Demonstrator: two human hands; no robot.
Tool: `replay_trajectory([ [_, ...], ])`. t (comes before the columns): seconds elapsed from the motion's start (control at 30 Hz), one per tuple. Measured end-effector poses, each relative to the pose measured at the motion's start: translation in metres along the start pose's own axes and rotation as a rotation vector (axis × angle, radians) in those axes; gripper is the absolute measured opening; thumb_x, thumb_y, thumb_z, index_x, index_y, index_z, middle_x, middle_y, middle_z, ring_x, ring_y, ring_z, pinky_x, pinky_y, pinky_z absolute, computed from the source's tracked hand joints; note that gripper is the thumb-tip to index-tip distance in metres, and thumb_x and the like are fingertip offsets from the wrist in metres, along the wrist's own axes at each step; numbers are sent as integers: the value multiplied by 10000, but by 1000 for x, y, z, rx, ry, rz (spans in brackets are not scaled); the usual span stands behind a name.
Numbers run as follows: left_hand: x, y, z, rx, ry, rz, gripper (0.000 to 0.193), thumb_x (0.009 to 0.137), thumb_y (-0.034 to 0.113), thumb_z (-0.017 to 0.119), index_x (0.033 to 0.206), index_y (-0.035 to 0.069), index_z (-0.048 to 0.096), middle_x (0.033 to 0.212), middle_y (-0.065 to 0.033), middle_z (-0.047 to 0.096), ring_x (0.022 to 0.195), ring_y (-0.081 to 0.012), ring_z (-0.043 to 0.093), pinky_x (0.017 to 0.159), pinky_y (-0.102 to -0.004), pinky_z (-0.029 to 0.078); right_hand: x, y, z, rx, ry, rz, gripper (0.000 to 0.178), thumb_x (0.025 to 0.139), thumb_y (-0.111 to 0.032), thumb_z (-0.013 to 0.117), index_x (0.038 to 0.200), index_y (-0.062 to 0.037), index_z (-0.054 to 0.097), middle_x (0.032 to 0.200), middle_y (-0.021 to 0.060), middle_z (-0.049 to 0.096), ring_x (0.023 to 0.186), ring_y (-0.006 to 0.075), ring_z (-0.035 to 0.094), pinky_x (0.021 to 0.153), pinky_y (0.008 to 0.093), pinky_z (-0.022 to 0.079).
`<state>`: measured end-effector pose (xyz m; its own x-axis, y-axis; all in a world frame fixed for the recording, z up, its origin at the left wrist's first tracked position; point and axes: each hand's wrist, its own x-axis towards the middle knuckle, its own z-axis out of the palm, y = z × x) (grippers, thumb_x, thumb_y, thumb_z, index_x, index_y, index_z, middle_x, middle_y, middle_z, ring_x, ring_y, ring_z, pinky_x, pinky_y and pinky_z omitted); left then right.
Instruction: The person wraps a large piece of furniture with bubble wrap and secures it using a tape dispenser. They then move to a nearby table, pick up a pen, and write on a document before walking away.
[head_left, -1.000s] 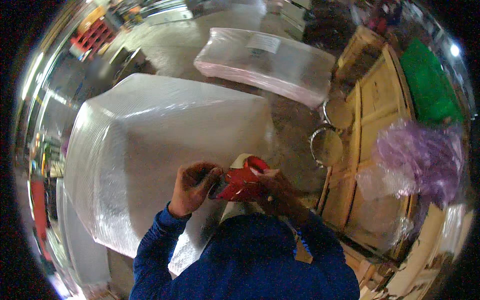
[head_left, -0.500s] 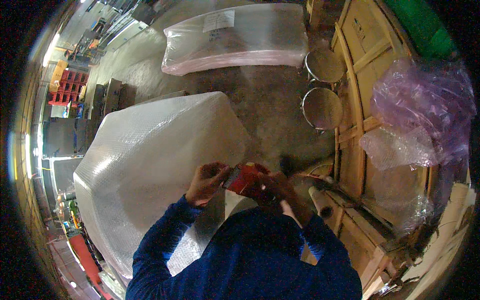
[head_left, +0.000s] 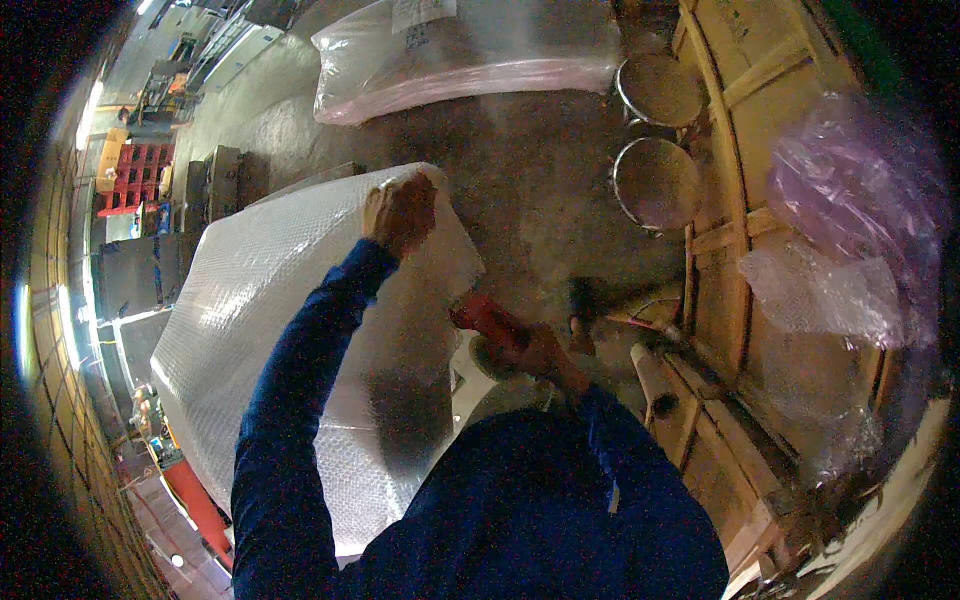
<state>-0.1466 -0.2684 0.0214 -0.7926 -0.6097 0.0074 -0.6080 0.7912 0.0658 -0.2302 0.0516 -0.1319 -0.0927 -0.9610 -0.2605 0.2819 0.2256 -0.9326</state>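
Note:
A large block-shaped bundle covered in bubble wrap stands in front of me, slightly left. My left hand reaches to its far right corner, with the fingers bent and closed on the wrap there; the fingertips are dim. In my right hand is a red tape dispenser, held low by the bundle's right side. Its front end points to the left, close to the wrapped edge. Dim light hides its details.
Another wrapped bundle lies beyond the floor gap. Two round stools stand by a wooden crate on the right. Purple plastic film hangs over the crate. A cardboard tube leans near my right side.
My left hand has left the tape dispenser and moved forward to the bundle's far corner. My right hand still holds the dispenser, now lower and turned with its front to the left.

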Motion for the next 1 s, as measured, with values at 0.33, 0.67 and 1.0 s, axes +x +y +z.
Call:
replay_trajectory([
  [0.33, -167, 122, -14, -1187, -288, -806, 419, 993, 360, 626, 1276, 51, 620, 1123, -85, 687, 1046, -227, 648, 899, -367, 525, -115, -129, -75, -538, 183, -237, 733, 747, -320, 832, 1415, -186, 561, 1310, 192, 623, 1114, 348, 661, 941, 439, 551],
  [0.67, -196, 200, -37, -1917, -397, -910, 683, 918, 663, 585, 1171, 29, 616, 1055, -88, 662, 890, -165, 609, 733, -292, 472, -174, -238, -52, -1146, 37, -289, 853, 572, -266, 824, 1394, -256, 595, 1029, 192, 648, 856, 399, 672, 738, 463, 578],
  [1.0, -216, 196, -48, -1866, -396, -777, 480, 924, 482, 709, 1047, 20, 661, 919, -76, 668, 827, -153, 626, 689, -311, 504, -197, -242, -22, -1259, 45, -372, 842, 553, -290, 853, 1364, -293, 626, 982, 161, 644, 826, 370, 674, 697, 462, 581],
])
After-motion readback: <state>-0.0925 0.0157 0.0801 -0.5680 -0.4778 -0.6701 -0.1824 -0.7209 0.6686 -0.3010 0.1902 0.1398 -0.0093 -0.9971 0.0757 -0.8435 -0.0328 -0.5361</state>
